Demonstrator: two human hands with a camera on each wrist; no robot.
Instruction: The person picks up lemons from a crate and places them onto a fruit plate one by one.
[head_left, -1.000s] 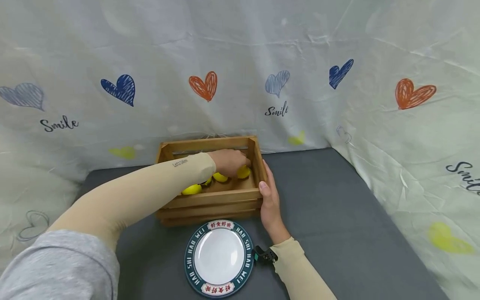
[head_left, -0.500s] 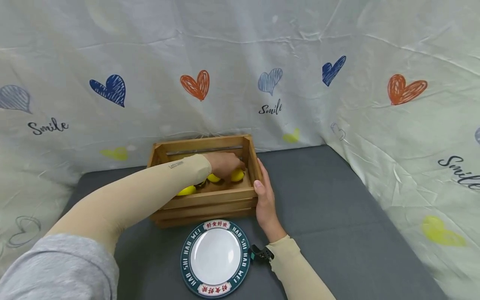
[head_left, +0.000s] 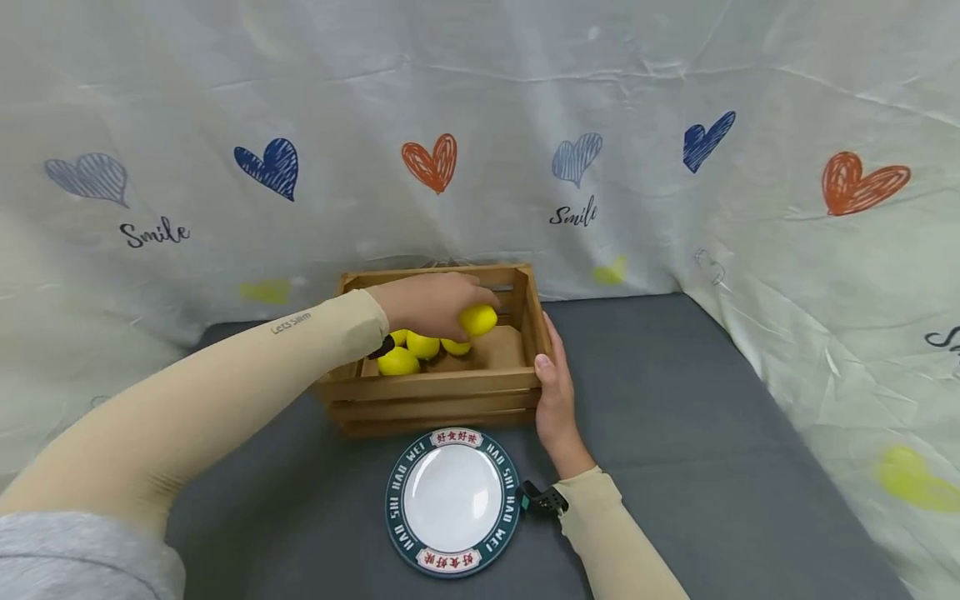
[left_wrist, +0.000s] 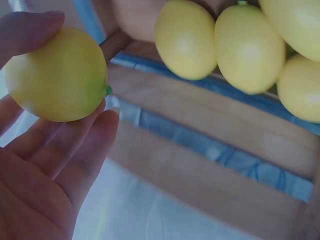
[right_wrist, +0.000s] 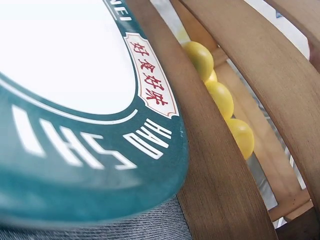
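A yellow lemon [head_left: 478, 320] is pinched between the thumb and fingers of my left hand [head_left: 431, 300], above the floor of the slatted wooden crate [head_left: 442, 406]. In the left wrist view, the held lemon [left_wrist: 57, 77] shows a small green stem tip. Several more lemons [head_left: 399, 361] lie together inside the crate, towards its left half. My right hand [head_left: 558, 408] holds the crate at its front right corner, thumb at the rim and fingers along the outer right side. That hand is out of sight in the right wrist view, where lemons [right_wrist: 220, 100] show between the slats.
A round plate [head_left: 453, 497] with a white middle and dark green lettered rim lies in front of the crate. Grey cloth [head_left: 675, 433] covers the table. A pale curtain [head_left: 495, 100] printed with hearts hangs behind and at the right. A black wristband [head_left: 546, 499] circles my right wrist.
My left hand has lifted a lemon from the crate's floor at the right and drawn slightly back left. My right hand stays on the crate's side. The head view has shifted a little.
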